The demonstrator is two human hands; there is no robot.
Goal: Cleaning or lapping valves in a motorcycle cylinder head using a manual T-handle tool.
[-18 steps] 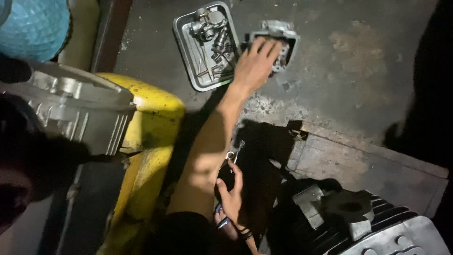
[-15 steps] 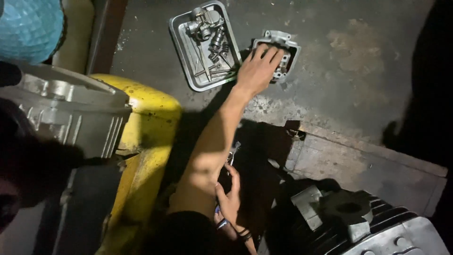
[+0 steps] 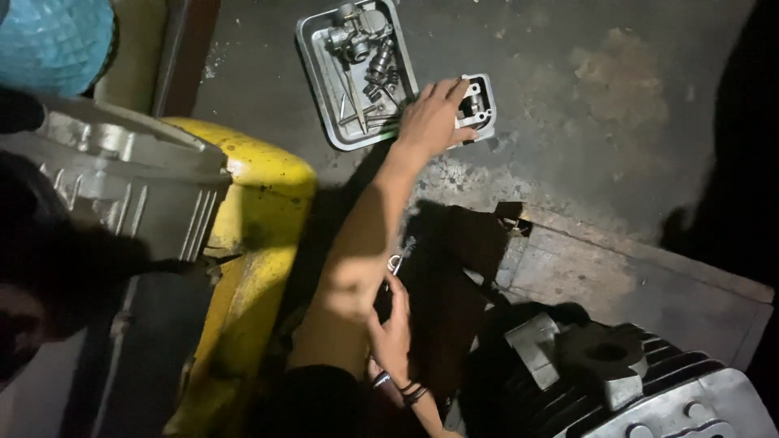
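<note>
Metal cover (image 3: 479,105) half under hand (image 3: 430,122) — tray parts (image 3: 365,49) indistinct

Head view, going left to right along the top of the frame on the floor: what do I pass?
Blue mesh-patterned object → metal tray of small engine parts → left hand → pale metal cover plate under its fingertips → stained patch of concrete floor.
</note>
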